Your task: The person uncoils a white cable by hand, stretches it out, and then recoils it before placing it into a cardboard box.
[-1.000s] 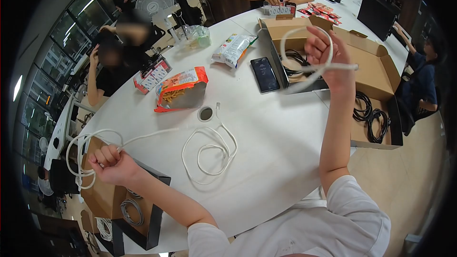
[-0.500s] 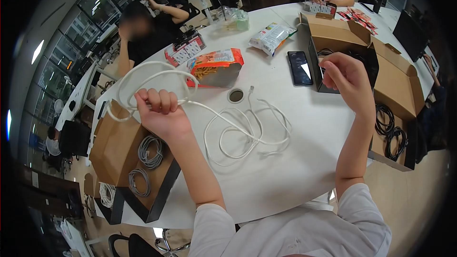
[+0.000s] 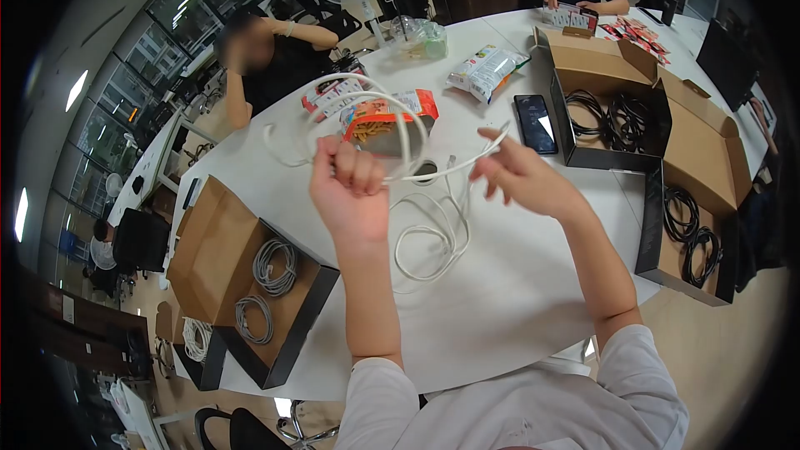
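Observation:
My left hand [image 3: 350, 179] is closed in a fist around a white cable [image 3: 454, 170], raised above the table. Loose loops of that cable arc up past the fist, in front of the orange snack bag. My right hand [image 3: 529, 175] is to the right at about the same height, its fingers apart and slightly blurred. A stretch of the cable runs from the left fist to the right fingers, passing by the fingertips; a firm grip there is not visible. More of the white cable lies in loops on the tabletop below.
On the white table [image 3: 500, 283] are an open snack bag [image 3: 408, 108], a silver packet [image 3: 486, 71] and a phone [image 3: 535, 123]. Open boxes with black cables [image 3: 685, 221] stand right; a box with grey cables [image 3: 275, 267] stands left. Two people sit across the table.
My right hand has come down and left, toward the cable. My left hand has moved right with its loops, and some cable has lifted off the table.

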Tool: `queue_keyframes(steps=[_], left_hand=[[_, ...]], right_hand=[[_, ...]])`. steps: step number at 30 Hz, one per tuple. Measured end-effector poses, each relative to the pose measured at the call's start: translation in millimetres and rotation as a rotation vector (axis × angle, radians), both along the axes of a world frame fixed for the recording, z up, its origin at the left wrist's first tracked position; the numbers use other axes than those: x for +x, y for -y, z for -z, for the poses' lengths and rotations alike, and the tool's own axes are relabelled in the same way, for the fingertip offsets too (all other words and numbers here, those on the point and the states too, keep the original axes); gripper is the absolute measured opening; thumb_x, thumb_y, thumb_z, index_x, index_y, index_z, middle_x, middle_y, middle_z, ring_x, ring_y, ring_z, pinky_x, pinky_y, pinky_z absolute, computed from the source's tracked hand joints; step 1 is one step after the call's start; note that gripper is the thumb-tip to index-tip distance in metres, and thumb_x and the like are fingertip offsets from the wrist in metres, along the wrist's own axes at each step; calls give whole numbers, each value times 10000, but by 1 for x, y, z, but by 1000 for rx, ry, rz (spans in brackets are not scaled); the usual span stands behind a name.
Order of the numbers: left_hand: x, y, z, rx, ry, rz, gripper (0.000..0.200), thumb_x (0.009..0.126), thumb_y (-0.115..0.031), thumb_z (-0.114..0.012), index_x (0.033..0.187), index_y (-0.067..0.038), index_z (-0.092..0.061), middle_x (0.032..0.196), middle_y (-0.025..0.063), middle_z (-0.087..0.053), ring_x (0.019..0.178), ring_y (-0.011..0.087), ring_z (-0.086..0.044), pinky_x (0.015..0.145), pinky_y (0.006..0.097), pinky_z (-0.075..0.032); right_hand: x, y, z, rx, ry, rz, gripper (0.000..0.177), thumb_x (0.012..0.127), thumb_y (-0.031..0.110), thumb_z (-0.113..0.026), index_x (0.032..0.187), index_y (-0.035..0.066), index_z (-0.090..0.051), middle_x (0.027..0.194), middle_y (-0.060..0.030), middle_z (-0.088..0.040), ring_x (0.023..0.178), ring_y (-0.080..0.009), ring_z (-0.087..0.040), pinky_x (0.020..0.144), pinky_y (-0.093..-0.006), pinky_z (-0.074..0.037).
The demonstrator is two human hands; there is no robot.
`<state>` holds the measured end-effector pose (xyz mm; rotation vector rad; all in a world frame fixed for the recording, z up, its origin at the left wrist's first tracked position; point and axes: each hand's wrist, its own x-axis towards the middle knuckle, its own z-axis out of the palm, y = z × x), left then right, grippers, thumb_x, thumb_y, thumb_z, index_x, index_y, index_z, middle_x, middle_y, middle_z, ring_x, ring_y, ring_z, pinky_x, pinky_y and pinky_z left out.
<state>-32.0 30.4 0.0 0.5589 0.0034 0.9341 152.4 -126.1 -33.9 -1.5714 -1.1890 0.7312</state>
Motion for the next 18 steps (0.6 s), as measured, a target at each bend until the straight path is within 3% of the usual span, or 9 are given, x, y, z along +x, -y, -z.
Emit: queue_keyframes(steps=[1, 2, 6, 9, 11, 12, 13, 15, 18], left_hand=[[5, 3, 1, -21, -44, 23, 218, 986, -190, -423, 783, -118, -453, 554, -45, -217, 451, 73, -190, 425, 241, -175], [10, 6, 2, -45, -88, 47, 214, 982, -186, -425, 780, -121, -454, 554, -47, -220, 450, 71, -191, 424, 239, -175], [31, 19, 9, -41, -277, 249, 234, 972, -229, -454, 757, -136, -442, 561, -52, -230, 453, 62, -191, 425, 230, -176], [49, 33, 19, 11, -406, 305, 281, 968, -289, -483, 733, -144, -428, 566, -60, -240, 458, 49, -202, 422, 225, -173], [62, 42, 34, 123, -467, 309, 316, 963, -326, -506, 719, -145, -418, 568, -67, -241, 460, 41, -208, 419, 223, -168], [66, 48, 37, 224, -563, 266, 357, 962, -352, -529, 700, -142, -407, 567, -80, -264, 453, 26, -240, 403, 217, -186], [71, 53, 36, 282, -605, 210, 367, 965, -352, -529, 693, -141, -402, 567, -79, -275, 451, 23, -251, 399, 215, -199], [74, 60, 33, 393, -699, 69, 386, 970, -352, -527, 678, -138, -392, 565, -77, -297, 446, 17, -273, 390, 210, -225], [73, 64, 39, 726, -766, -186, 313, 955, -303, -565, 762, -60, -518, 595, -25, -441, 474, 66, -424, 431, 257, -385]], right_hand=[[2, 1, -1, 130, -263, 13, 614, 971, 393, -517, 1366, -61, -396, 978, -126, -675, 873, -170, -641, 725, -342, -504], [9, 5, -7, 204, -353, -86, 566, 997, 365, -467, 1397, -20, -354, 1160, -91, -621, 1043, -164, -598, 841, -338, -482], [13, 10, -19, 358, -567, 41, 453, 1010, 287, -445, 1378, 28, -391, 1187, -101, -608, 1088, -179, -588, 930, -322, -435], [7, 16, -28, 344, -685, 1, 431, 1019, 301, -425, 1358, 35, -408, 1115, -120, -629, 972, -169, -623, 851, -302, -467], [5, 19, -25, 333, -561, -25, 415, 1032, 295, -373, 1320, 2, -428, 912, -133, -643, 696, -161, -611, 673, -276, -484], [2, 23, -30, 248, -555, -54, 362, 1039, 303, -360, 1264, 37, -456, 692, -47, -534, 498, -97, -440, 498, -234, -389], [-3, 24, -32, 242, -630, -60, 319, 1041, 335, -360, 1182, 74, -479, 617, 21, -382, 472, -62, -292, 451, -218, -292], [0, 24, -31, 235, -577, -27, 314, 1039, 364, -360, 1107, 84, -484, 621, 49, -312, 493, -51, -234, 451, -216, -246], [6, 25, -27, 216, -502, -42, 326, 1035, 382, -365, 1050, 80, -484, 628, 60, -310, 507, -42, -224, 445, -217, -231]])
